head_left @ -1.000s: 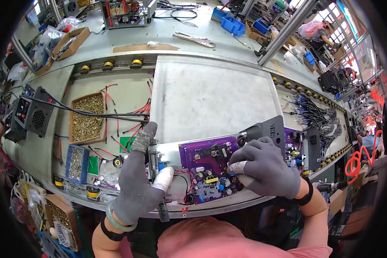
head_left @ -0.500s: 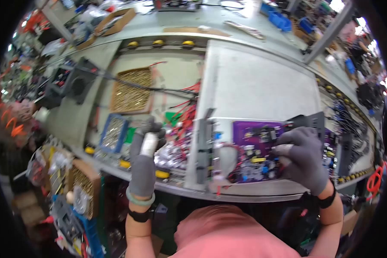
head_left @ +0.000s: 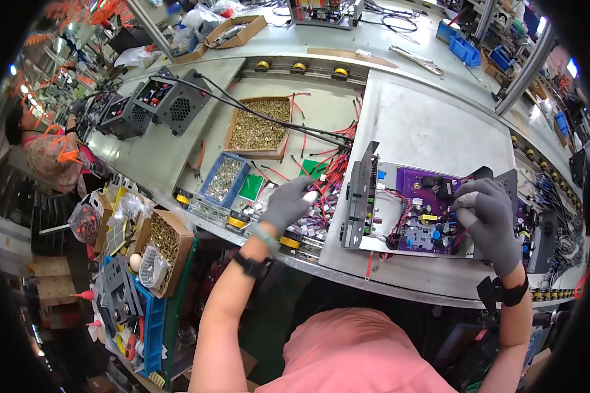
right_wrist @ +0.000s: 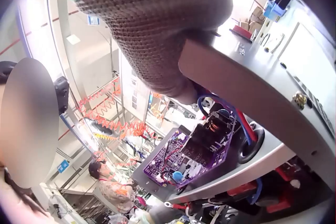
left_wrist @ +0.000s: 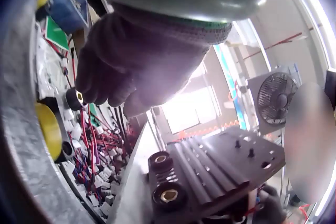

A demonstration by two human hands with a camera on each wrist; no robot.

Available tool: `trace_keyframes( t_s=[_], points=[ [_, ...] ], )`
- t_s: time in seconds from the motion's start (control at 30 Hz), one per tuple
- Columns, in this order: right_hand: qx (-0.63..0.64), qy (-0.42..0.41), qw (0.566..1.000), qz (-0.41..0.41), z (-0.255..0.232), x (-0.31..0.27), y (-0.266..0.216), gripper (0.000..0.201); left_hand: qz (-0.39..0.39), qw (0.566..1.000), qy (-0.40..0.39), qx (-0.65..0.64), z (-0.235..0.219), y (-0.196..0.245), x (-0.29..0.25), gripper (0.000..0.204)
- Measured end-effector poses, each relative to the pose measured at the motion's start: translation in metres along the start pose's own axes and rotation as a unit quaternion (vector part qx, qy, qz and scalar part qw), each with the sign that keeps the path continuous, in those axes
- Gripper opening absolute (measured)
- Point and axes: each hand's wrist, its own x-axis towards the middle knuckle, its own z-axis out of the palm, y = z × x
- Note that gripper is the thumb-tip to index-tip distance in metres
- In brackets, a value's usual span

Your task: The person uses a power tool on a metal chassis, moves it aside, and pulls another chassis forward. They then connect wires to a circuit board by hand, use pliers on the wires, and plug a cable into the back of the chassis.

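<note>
The left hand [head_left: 287, 204] wears a grey glove and is over a pile of wires with small white plugs [head_left: 314, 224]. Its fingers are bent, and their tips are at a small black round piece [left_wrist: 75, 99], but I cannot tell if they grip it. The right hand [head_left: 491, 228] has a grey glove too. Its fingers are curled at the right side of the purple circuit board [head_left: 426, 211], and I cannot tell what they hold.

The purple circuit board lies flat on a pale sheet [head_left: 439, 108] on the bench [head_left: 331, 39]. A grey metal panel [head_left: 359, 196] stands up at its left side, with two black round feet [left_wrist: 169, 196] on it. Another grey panel [head_left: 507, 180] is near the right hand.

Past the left hand are a blue box [head_left: 243, 178] of little silver bits and a cardboard box [head_left: 259, 154] of little gold bits. Green cards [head_left: 251, 187] lie beside the blue box and by the red wires [head_left: 334, 171]. More dark cables [head_left: 557, 226] lie right of the board.
</note>
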Motion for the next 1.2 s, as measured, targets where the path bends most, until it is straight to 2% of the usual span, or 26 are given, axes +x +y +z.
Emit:
trace_keyframes(
  t_s=[0.07, 0.17, 0.2, 0.27, 0.3, 0.33, 0.37, 0.4, 0.43, 0.5, 0.53, 0.57, 0.6, 0.63, 0.67, 0.73, 0.8, 0.83, 0.87, 0.93, 0.97, 1.0, 1.07, 1.2],
  points=[
    [0.001, 0.014, 1.000, 0.001, 0.000, -0.002, 0.002, 0.007, 0.048, 0.988, 0.029, 0.142, 0.028, 0.005, 0.039, 0.043],
    [0.009, 0.014, 1.000, 0.002, 0.000, -0.006, 0.005, 0.006, 0.014, 0.933, -0.016, 0.360, 0.056, 0.019, 0.075, 0.030],
    [0.003, 0.021, 1.000, 0.003, 0.000, -0.007, 0.006, 0.006, 0.022, 0.932, -0.013, 0.361, 0.055, 0.029, 0.076, 0.030],
    [0.013, 0.015, 1.000, -0.002, -0.001, -0.008, 0.007, 0.005, -0.004, 0.903, -0.103, 0.417, 0.051, 0.043, 0.075, 0.022],
    [0.025, 0.015, 1.000, 0.002, -0.001, -0.008, 0.007, 0.005, 0.016, 0.895, -0.110, 0.432, 0.046, 0.038, 0.073, 0.020],
    [0.021, 0.018, 1.000, 0.000, -0.001, -0.009, 0.008, 0.005, 0.003, 0.916, -0.081, 0.393, 0.034, 0.037, 0.064, 0.019],
    [0.034, 0.020, 0.999, 0.007, 0.000, -0.009, 0.009, 0.006, -0.015, 0.921, -0.078, 0.381, 0.030, 0.017, 0.067, 0.020],
    [0.048, 0.021, 0.999, 0.014, 0.000, -0.010, 0.010, 0.006, -0.033, 0.919, -0.111, 0.377, 0.008, 0.019, 0.059, 0.022],
    [0.036, 0.026, 0.999, 0.002, 0.000, -0.009, 0.010, 0.006, 0.000, 0.937, -0.082, 0.340, -0.004, -0.002, 0.054, 0.025],
    [0.044, 0.030, 0.999, 0.000, 0.000, -0.007, 0.009, 0.006, 0.000, 0.988, -0.053, 0.147, -0.043, 0.000, 0.031, 0.024],
    [0.052, 0.035, 0.998, 0.001, 0.000, -0.008, 0.009, 0.006, 0.006, 0.999, -0.041, 0.001, -0.054, -0.011, 0.031, 0.024],
    [0.064, 0.038, 0.997, 0.003, 0.001, -0.008, 0.011, 0.005, -0.040, 0.974, -0.054, -0.217, -0.067, 0.009, 0.020, 0.022],
    [0.061, 0.038, 0.997, 0.006, 0.002, -0.008, 0.011, 0.005, -0.046, 0.948, -0.035, -0.312, -0.083, 0.038, 0.005, 0.024],
    [0.074, 0.040, 0.996, 0.010, 0.002, -0.009, 0.011, 0.005, -0.047, 0.925, -0.036, -0.376, -0.095, 0.067, -0.005, 0.027],
    [0.086, 0.041, 0.995, 0.015, 0.002, -0.009, 0.011, 0.005, -0.005, 0.897, -0.039, -0.439, -0.098, 0.088, -0.009, 0.025],
    [0.078, 0.043, 0.996, 0.009, 0.002, -0.010, 0.012, 0.005, 0.048, 0.894, -0.045, -0.444, -0.103, 0.150, -0.024, 0.020],
    [0.075, 0.055, 0.996, -0.011, 0.002, -0.012, 0.013, 0.006, 0.129, 0.908, -0.048, -0.396, -0.088, 0.198, -0.030, 0.017],
    [0.071, 0.057, 0.996, -0.012, 0.003, -0.014, 0.014, 0.006, 0.192, 0.950, -0.026, -0.246, -0.081, 0.215, -0.030, 0.015],
    [0.063, 0.061, 0.996, -0.008, 0.001, -0.014, 0.013, 0.006, 0.262, 0.945, -0.017, -0.197, -0.062, 0.218, -0.021, 0.015],
    [0.044, 0.043, 0.998, -0.032, -0.002, -0.015, 0.012, 0.006, 0.257, 0.957, -0.112, -0.072, -0.044, 0.227, -0.009, 0.013],
    [0.048, 0.042, 0.998, -0.027, -0.001, -0.016, 0.013, 0.005, 0.265, 0.958, -0.103, 0.017, -0.038, 0.233, -0.005, 0.012],
    [0.048, 0.049, 0.997, -0.023, 0.001, -0.016, 0.015, 0.005, 0.270, 0.957, -0.107, 0.022, -0.034, 0.238, -0.003, 0.012],
    [0.054, 0.055, 0.997, -0.027, 0.003, -0.018, 0.018, 0.006, 0.193, 0.959, -0.131, 0.161, -0.027, 0.245, 0.001, 0.013],
    [0.067, 0.058, 0.996, -0.011, 0.003, -0.019, 0.018, 0.009, 0.196, 0.959, -0.140, 0.147, -0.025, 0.238, 0.010, 0.016]
  ],
)
